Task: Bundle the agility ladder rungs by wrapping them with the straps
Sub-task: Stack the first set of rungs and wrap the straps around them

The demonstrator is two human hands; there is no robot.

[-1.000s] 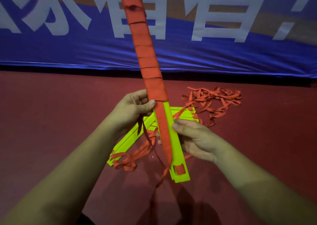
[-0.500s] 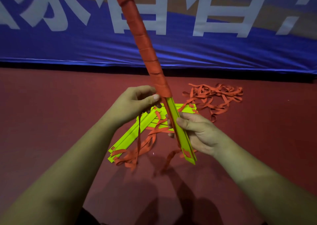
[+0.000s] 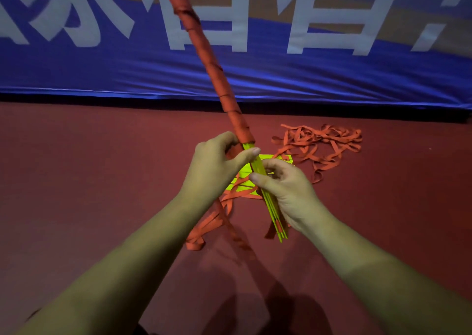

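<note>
The bundle (image 3: 209,61) runs as a long stick from the top of the frame, left of centre, down to the middle. Orange wrapping covers its upper length, and the lower yellow end is bare. By my reading the wrapping is well along, with only this near end left to cover.

The right hand (image 3: 286,194), just right of centre, is curled round the bare end and holds it edge-on. The left hand (image 3: 214,166), just left of it, sits at the lower edge of the wrapping. Its thumb lies across the yellow and it seems to pinch the strap (image 3: 231,228), which trails down blurred towards the bottom.

The next turn probably calls for carrying the strap round below the last coil and pulling it snug. The right hand will likely have to shift down to clear a path.

The banner (image 3: 332,79) fills the upper frame, and the bundle's far tip points at it. The floor (image 3: 89,181) lies open at left and lower right. A heap (image 3: 329,143) of loose strap lies at right of centre. Spare rungs (image 3: 245,181) lie under the hands, where the slack could snag.
</note>
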